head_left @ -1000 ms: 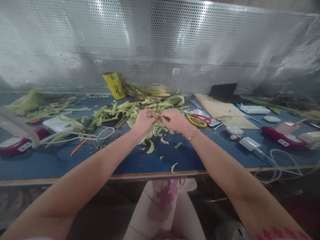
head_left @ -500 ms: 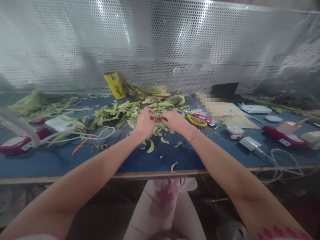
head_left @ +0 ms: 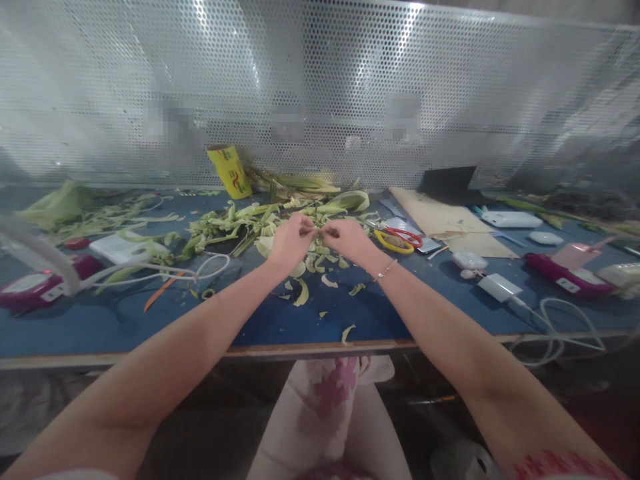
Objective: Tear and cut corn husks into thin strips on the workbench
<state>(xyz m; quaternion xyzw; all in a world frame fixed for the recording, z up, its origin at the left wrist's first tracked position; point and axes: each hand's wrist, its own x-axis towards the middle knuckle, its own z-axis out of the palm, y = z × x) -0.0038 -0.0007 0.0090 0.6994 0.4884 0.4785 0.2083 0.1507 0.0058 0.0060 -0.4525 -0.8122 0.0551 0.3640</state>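
Note:
Over a heap of pale green plant pieces [head_left: 240,220], my left hand [head_left: 294,239] and my right hand [head_left: 345,239] meet with fingertips pinched almost together. Something small sits between the fingertips, too small and covered to name. Both hands are closed, thumbs against forefingers. Loose curled leaf scraps [head_left: 301,293] lie on the blue table top just below them. Right of my right hand are scissors [head_left: 400,239] with red and yellow handles, apart from it.
A yellow tube [head_left: 231,172] stands tilted behind the heap. On the right lie cardboard [head_left: 450,217], a white charger [head_left: 500,287] with its cable and a magenta power strip [head_left: 570,273]. Another power strip [head_left: 50,287] and white cables are on the left. A perforated metal panel [head_left: 320,80] rises behind.
My hands have drawn slightly apart, and their fingertips now show a small gap. The heap and the other things stay where they were.

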